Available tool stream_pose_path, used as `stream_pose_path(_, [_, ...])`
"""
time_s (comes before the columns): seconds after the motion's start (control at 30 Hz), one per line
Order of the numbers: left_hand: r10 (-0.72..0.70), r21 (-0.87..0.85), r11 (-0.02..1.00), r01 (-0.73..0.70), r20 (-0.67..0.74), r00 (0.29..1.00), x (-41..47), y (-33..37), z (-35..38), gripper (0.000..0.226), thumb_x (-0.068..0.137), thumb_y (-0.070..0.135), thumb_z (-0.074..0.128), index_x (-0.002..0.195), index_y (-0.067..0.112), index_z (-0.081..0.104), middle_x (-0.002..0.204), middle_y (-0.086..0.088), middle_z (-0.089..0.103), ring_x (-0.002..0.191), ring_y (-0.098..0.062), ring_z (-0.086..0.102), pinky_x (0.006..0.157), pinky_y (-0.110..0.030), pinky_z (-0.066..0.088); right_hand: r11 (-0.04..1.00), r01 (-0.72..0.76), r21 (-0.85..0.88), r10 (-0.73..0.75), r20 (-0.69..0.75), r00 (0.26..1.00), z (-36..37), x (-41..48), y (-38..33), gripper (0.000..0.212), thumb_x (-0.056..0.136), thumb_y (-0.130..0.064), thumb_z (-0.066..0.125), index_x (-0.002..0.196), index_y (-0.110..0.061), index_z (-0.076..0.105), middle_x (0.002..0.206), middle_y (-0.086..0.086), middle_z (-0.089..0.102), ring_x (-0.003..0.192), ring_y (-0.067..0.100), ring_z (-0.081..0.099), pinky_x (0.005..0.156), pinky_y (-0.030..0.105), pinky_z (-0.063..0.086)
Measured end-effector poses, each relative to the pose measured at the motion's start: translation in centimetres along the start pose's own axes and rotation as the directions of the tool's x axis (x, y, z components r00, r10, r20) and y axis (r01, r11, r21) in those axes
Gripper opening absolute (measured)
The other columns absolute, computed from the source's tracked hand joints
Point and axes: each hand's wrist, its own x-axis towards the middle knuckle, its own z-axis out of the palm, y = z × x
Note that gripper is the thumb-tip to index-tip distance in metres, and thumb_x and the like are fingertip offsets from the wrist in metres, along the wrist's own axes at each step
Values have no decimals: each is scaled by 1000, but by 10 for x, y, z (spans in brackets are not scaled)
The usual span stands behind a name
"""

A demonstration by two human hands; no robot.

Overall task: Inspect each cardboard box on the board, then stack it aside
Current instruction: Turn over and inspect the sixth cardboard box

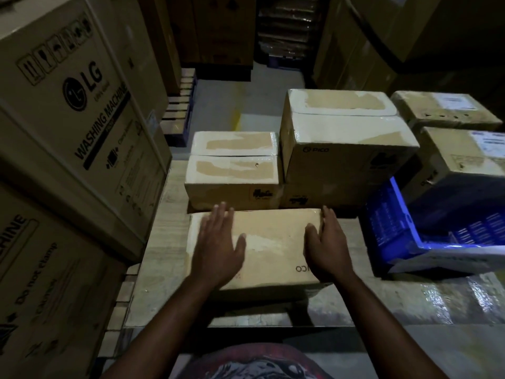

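A flat brown cardboard box (273,242) lies on the wooden board (161,283) in front of me. My left hand (218,242) rests flat on its top left with fingers straight. My right hand (326,242) lies on the box's right side, fingers reaching over the far right edge. Behind it stand taped cardboard boxes: two low ones (232,173) on the left and a taller stack with a PICO box (347,149) on the right.
Large washing machine cartons (68,119) tower on the left. A blue plastic crate (410,236) leans at the right, with more boxes (448,110) behind it. Grey floor (226,102) opens beyond the stacks. Shiny wrap (451,296) covers the surface at lower right.
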Motion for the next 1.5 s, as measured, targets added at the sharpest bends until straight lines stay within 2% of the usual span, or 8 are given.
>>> stream_pose_path(0.13, [-306,-74,951,300,-92,948,-4,-49,-16,69,99,51,43,155,15,24,166,-10,13,153,-25,6,123,-45,6,899,-330,288,320,82,944,-5,7,4,54,104,-40,41,153,-20,34,138,9,57,114,28,62,86,42,55])
stream_pose_path(0.2, [-426,-229,874,429,62,902,-7,-58,-15,71,97,63,36,151,16,34,159,-14,32,146,-31,31,118,-50,29,877,-355,324,336,114,935,-4,11,3,39,103,-39,39,125,-14,59,116,13,67,92,26,65,67,33,49])
stream_pose_path(0.3, [-482,-383,773,506,164,861,-12,-53,-16,58,100,59,34,130,14,52,122,-16,64,107,-35,61,84,-39,49,886,-295,357,290,69,954,-8,5,-6,34,104,-30,38,86,-13,61,88,14,67,75,25,62,58,30,43])
stream_pose_path(0.67, [-546,-507,721,472,5,838,-20,-48,-37,50,102,58,29,101,14,52,88,-6,58,82,-26,55,70,-38,42,857,-211,470,234,11,972,-18,-8,-4,45,102,-59,37,102,-22,64,100,-2,67,93,11,61,77,37,45])
stream_pose_path(0.8, [-506,-495,758,425,-35,862,-27,-52,-39,37,101,48,42,94,13,52,81,-5,59,78,-28,57,72,-43,48,860,-162,484,202,-31,979,-20,-14,5,49,89,-49,55,95,0,58,92,19,63,84,30,59,77,49,50])
stream_pose_path(0.93, [-477,-566,740,363,-61,877,-43,-54,-37,38,82,48,39,84,12,50,69,-3,56,68,-26,54,60,-41,40,850,-108,515,168,-70,983,-20,-27,16,17,93,-25,57,81,-13,55,79,4,56,74,18,52,69,37,42])
stream_pose_path(1.2, [-533,-470,740,481,27,846,-75,-54,-1,40,89,53,61,90,14,53,75,-1,60,71,-15,57,59,-25,40,872,-118,476,180,-88,980,4,-53,56,19,97,-12,60,116,-11,62,100,-13,66,80,-10,64,65,28,47])
stream_pose_path(1.5, [-443,-477,789,387,-5,897,-100,-61,36,41,83,32,79,97,13,46,69,11,56,60,-3,57,52,-9,39,941,-106,323,127,-46,991,34,-71,84,57,86,-37,65,139,-21,52,128,-4,64,110,14,65,91,42,56])
